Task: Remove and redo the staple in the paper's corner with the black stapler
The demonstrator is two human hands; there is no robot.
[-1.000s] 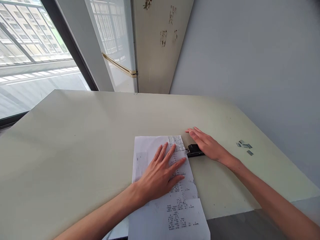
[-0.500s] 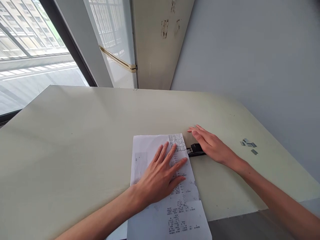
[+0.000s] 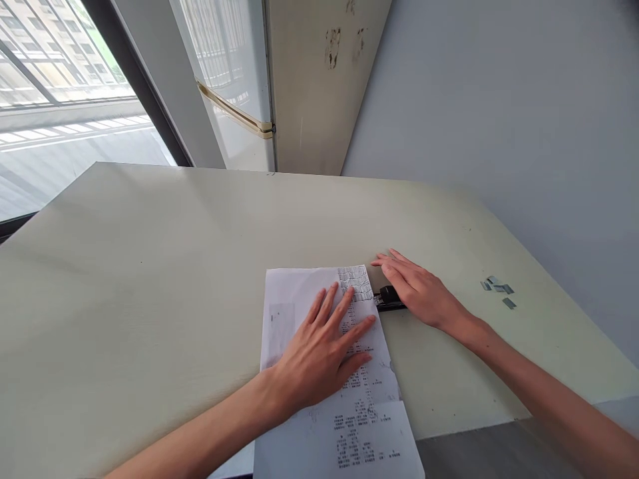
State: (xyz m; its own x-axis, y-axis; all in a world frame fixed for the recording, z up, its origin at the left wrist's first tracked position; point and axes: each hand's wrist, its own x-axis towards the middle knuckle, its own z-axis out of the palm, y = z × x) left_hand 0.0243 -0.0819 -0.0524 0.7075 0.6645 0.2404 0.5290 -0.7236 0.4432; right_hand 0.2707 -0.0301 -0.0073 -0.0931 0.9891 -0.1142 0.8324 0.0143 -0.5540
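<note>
Lying at the near side of the table [image 3: 140,359], the paper [image 3: 292,442] extends out of view at its near end. Print runs down its right part, with a dense block at the far right corner; the right edge is nicked about midway. A strip of white shows along the paper's near left side; what it belongs to cannot be determined. Grey floor [image 3: 479,447] is visible at near right, past the table edge.

The left hand [image 3: 319,356] rests palm down on the paper, fingers spread, the tips reaching the dense print and the right margin.

Just right of the paper's far right corner sits the stapler [image 3: 391,297], black, on the table, its left end meeting the paper's edge. Whether the paper lies inside it cannot be told. The right hand [image 3: 417,293] is over the stapler's right end, fingers extended and close together, thumb alongside. Its underside is hidden; pressure or grip on the stapler cannot be confirmed.

Well to the right on the table are several small grey strips [image 3: 496,286], grouped, with one slightly nearer.

Beyond the table's far edge stands a fridge [image 3: 309,113], its side marked with brown patches, a gold-toned handle [image 3: 234,110] on its front. A plain wall [image 3: 479,100] occupies far right. At far left, a window [image 3: 64,133] shows railings and a building outside.
</note>
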